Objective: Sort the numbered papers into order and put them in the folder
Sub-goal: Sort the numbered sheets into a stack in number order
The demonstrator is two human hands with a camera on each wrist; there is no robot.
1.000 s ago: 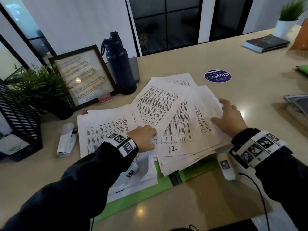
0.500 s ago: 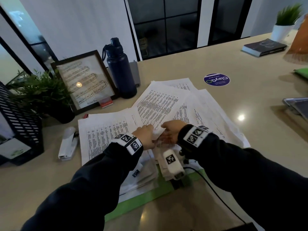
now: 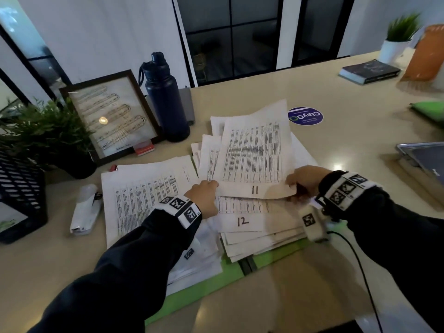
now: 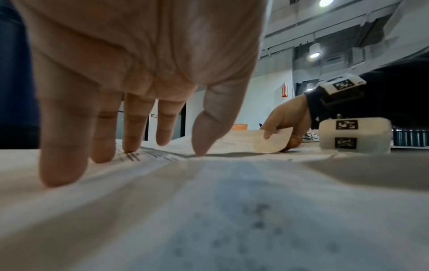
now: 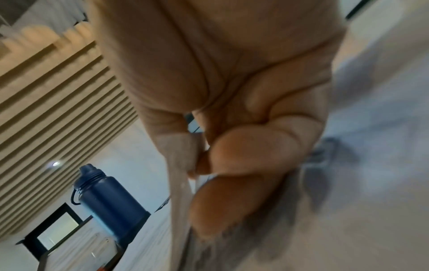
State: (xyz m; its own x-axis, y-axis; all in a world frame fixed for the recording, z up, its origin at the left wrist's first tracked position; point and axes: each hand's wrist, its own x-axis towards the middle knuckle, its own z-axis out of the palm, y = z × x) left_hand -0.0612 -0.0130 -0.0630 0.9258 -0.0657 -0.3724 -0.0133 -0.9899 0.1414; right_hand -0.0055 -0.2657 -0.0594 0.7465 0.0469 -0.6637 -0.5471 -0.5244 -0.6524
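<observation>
Printed sheets lie fanned over an open green folder (image 3: 192, 301) on the beige counter. My right hand (image 3: 294, 186) pinches the near right corner of the sheet marked 11 (image 3: 254, 159) and holds that corner lifted and curled (image 4: 271, 142). Sheet 11 lies over the sheet marked 12 (image 3: 242, 221), which tops the right pile. My left hand (image 3: 209, 191) sits at sheet 11's near left edge, its straight fingers (image 4: 133, 128) pressing down on the papers. A second pile (image 3: 144, 195) lies under my left forearm. The right wrist view is blurred; it shows thumb and fingers closed on a paper edge.
A dark blue bottle (image 3: 165, 102), a framed picture (image 3: 108, 116) and a potted plant (image 3: 48, 138) stand behind the papers. A white stapler (image 3: 84, 210) and a black mesh tray (image 3: 19, 195) lie left. A round sticker (image 3: 305, 116), a book (image 3: 370, 71) and a tablet (image 3: 422, 159) are to the right.
My right hand left the right side of the pile, came in beside the left hand, then drew back right pinching sheet 11, which now lies over sheet 12. The left hand stayed.
</observation>
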